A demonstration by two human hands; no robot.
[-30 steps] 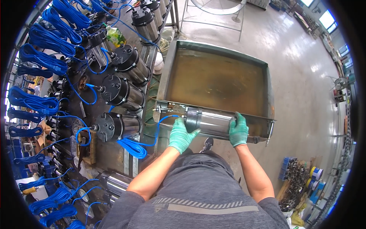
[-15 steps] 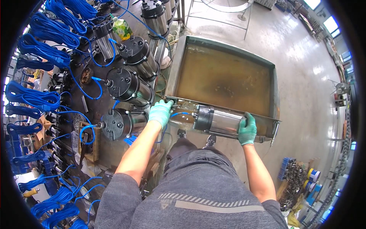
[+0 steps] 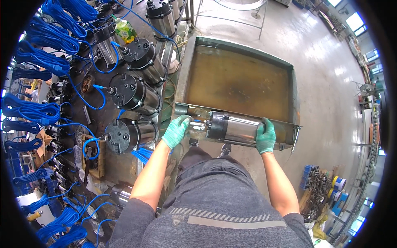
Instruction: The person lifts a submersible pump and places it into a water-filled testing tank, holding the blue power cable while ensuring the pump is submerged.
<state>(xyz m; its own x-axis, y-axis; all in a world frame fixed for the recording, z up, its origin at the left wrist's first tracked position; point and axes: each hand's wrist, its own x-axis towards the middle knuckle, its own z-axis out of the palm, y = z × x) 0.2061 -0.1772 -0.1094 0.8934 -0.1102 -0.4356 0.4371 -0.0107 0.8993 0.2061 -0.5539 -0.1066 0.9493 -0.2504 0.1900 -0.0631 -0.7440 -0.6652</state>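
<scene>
A steel pump with a black end cap [image 3: 233, 127] lies on its side along the near edge of the water-filled metal tank [image 3: 294, 95]. My right hand [image 3: 266, 136], in a green glove, is closed around the pump's right end. Left of the black cap, my left hand [image 3: 177, 131], gloved the same way, has its fingers closed beside the tank's near left corner. A short piece of blue cable [image 3: 199, 121] runs from the cap toward those fingers, and they appear to grip it. The glove hides the cable where the fingers close.
Several similar pumps [image 3: 134, 95] lie on the dark bench to the left, with coiled blue cables [image 3: 33, 108] beyond them. A green and yellow bottle [image 3: 125, 31] stands at the back. Metal parts [image 3: 317, 190] and spools [image 3: 338, 183] sit at the lower right.
My left hand has shifted off the tank's left corner, slightly down and toward the pump. My right hand keeps its hold on the pump. The whole view has shifted a little.
</scene>
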